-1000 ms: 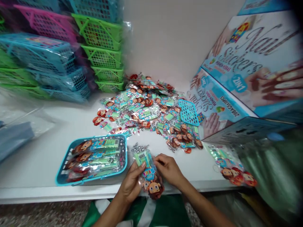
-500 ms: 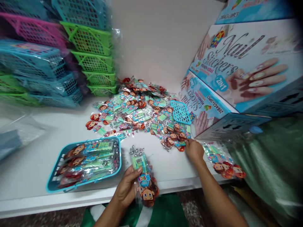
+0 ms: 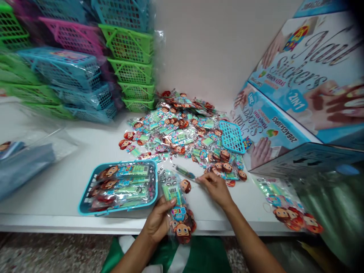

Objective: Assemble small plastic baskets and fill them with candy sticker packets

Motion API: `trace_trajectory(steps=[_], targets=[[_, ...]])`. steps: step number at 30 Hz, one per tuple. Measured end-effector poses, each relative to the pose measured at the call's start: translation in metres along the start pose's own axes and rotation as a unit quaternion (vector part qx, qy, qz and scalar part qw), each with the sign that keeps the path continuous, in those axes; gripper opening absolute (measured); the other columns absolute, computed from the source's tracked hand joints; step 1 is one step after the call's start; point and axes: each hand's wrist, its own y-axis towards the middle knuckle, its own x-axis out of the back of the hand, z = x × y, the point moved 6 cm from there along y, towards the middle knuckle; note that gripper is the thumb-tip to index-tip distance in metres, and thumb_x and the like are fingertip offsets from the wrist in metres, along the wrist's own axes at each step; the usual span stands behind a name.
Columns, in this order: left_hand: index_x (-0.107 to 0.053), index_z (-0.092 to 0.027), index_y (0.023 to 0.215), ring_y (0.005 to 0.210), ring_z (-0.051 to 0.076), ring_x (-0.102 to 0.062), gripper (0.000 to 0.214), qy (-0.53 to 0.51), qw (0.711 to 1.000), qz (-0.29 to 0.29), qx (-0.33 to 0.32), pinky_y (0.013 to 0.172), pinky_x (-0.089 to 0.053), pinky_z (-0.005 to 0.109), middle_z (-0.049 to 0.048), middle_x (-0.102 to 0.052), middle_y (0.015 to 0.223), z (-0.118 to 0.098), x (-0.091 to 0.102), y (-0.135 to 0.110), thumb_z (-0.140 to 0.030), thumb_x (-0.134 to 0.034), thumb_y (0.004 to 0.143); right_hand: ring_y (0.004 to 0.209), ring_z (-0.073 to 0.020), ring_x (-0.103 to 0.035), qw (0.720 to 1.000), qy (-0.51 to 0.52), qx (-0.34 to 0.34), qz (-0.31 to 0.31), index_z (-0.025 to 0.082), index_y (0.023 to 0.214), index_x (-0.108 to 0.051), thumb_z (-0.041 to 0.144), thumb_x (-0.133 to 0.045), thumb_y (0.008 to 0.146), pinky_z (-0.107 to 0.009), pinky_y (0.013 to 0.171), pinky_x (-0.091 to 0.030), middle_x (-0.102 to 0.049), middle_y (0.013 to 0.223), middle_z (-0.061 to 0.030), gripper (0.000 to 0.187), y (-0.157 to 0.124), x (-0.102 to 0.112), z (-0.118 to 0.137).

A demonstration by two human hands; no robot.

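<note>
My left hand [image 3: 158, 222] is closed on a stack of cartoon-head sticker packets [image 3: 178, 208] at the white table's front edge. My right hand [image 3: 216, 187] pinches a single packet [image 3: 186, 178] by its end and holds it just above the stack. A blue basket [image 3: 85, 199] to the left holds several packets laid flat. A large heap of the same packets [image 3: 182, 131] lies further back on the table.
Stacks of green, blue and pink baskets [image 3: 85, 72] stand at the back left. Nail Stickers boxes [image 3: 287, 102] rise at the right, with a small blue basket [image 3: 231, 136] leaning against them. More packets [image 3: 287, 210] lie at the right edge. A plastic bag [image 3: 25, 159] lies left.
My right hand reached out to the heap's near edge, took one packet, and has come back toward the stack in my left hand. The left hand kept its hold.
</note>
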Motion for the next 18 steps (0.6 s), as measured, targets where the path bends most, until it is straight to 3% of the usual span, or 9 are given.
trace_trajectory(steps=[3, 6, 10, 14, 16, 18], targets=[[-0.060, -0.014, 0.109, 0.075, 0.019, -0.068, 0.034, -0.021, 1.000, 0.020, -0.009, 0.084, -0.050, 0.034, 0.0057, -0.070, 0.081, -0.002, -0.003, -0.001, -0.008, -0.063, 0.075, 0.103, -0.0228, -0.059, 0.991, 0.125, -0.043, 0.008, 0.020, 0.070, -0.055, 0.044, -0.057, 0.084, -0.037, 0.090, -0.042, -0.067, 0.105, -0.0094, 0.027, -0.009, 0.005, 0.004], [-0.054, -0.015, 0.120, 0.090, 0.022, -0.067, 0.043, -0.030, 0.998, 0.055, -0.016, 0.087, -0.049, 0.035, 0.0094, -0.070, 0.097, -0.003, -0.009, 0.000, -0.010, -0.060, 0.078, 0.112, -0.0231, -0.056, 0.966, 0.234, -0.070, 0.083, 0.021, 0.073, -0.050, 0.043, -0.055, 0.086, -0.040, 0.094, -0.041, -0.060, 0.121, -0.0106, 0.026, -0.036, -0.007, 0.024], [-0.053, -0.017, 0.124, 0.093, 0.023, -0.066, 0.046, -0.005, 0.998, 0.052, -0.021, 0.087, -0.049, 0.035, 0.0090, -0.070, 0.101, -0.003, -0.008, 0.001, -0.012, -0.061, 0.079, 0.101, -0.0219, -0.060, 0.936, 0.290, -0.072, 0.185, 0.020, 0.077, -0.053, 0.046, -0.047, 0.090, -0.038, 0.089, -0.045, -0.063, 0.111, -0.0099, 0.030, -0.059, -0.030, 0.038], [-0.052, -0.019, 0.124, 0.088, 0.022, -0.066, 0.048, 0.043, 0.998, 0.049, -0.010, 0.081, -0.050, 0.032, 0.0091, -0.068, 0.103, -0.005, -0.006, -0.008, -0.013, -0.063, 0.078, 0.072, -0.0184, -0.061, 0.983, 0.138, -0.076, 0.092, 0.018, 0.079, -0.059, 0.048, -0.037, 0.092, -0.033, 0.073, -0.047, -0.065, 0.079, -0.0057, 0.039, -0.028, -0.030, 0.018], [-0.051, -0.019, 0.124, 0.081, 0.020, -0.067, 0.049, 0.073, 0.994, 0.076, 0.015, 0.075, -0.051, 0.031, 0.0102, -0.067, 0.105, -0.004, -0.009, -0.016, -0.013, -0.064, 0.077, 0.083, -0.0201, -0.059, 0.997, -0.013, -0.015, 0.074, 0.017, 0.096, -0.061, 0.041, -0.047, 0.090, -0.032, 0.078, -0.044, -0.065, 0.091, -0.0075, 0.028, -0.005, -0.037, 0.023], [-0.049, -0.020, 0.125, 0.077, 0.018, -0.066, 0.054, 0.090, 0.990, 0.104, 0.025, 0.071, -0.051, 0.030, 0.0107, -0.066, 0.107, -0.003, -0.013, -0.023, -0.011, -0.066, 0.075, 0.100, -0.0239, -0.054, 0.980, -0.158, 0.041, 0.110, 0.016, 0.114, -0.056, 0.030, -0.052, 0.086, -0.035, 0.087, -0.039, -0.061, 0.110, -0.0121, 0.031, 0.013, -0.055, 0.034]])
